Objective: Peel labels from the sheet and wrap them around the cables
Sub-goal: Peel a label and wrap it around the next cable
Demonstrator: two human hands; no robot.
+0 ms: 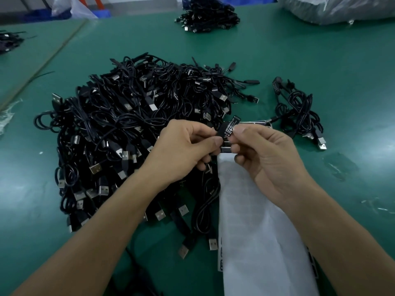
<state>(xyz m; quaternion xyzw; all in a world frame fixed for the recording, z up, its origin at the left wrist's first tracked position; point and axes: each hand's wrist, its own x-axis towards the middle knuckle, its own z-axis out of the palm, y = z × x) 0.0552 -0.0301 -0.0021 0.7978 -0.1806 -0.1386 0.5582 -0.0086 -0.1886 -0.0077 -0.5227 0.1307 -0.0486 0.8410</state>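
A small black label (229, 126) with white print is held up between both hands above the table. My left hand (183, 144) grips a black cable part, mostly hidden inside its curled fingers, and its thumb touches the label's lower end. My right hand (265, 152) pinches the label with thumb and forefinger. The white label sheet (252, 231) lies under my right wrist and runs toward me; a few black labels (254, 123) remain at its far end. A big heap of black USB cables (119, 133) fills the table left of the hands.
A small bunch of black cables (299, 114) lies to the right of the sheet. Another cable pile (207, 16) sits at the far edge of the green table (320, 60). A clear plastic bag (337, 9) stands at the back right.
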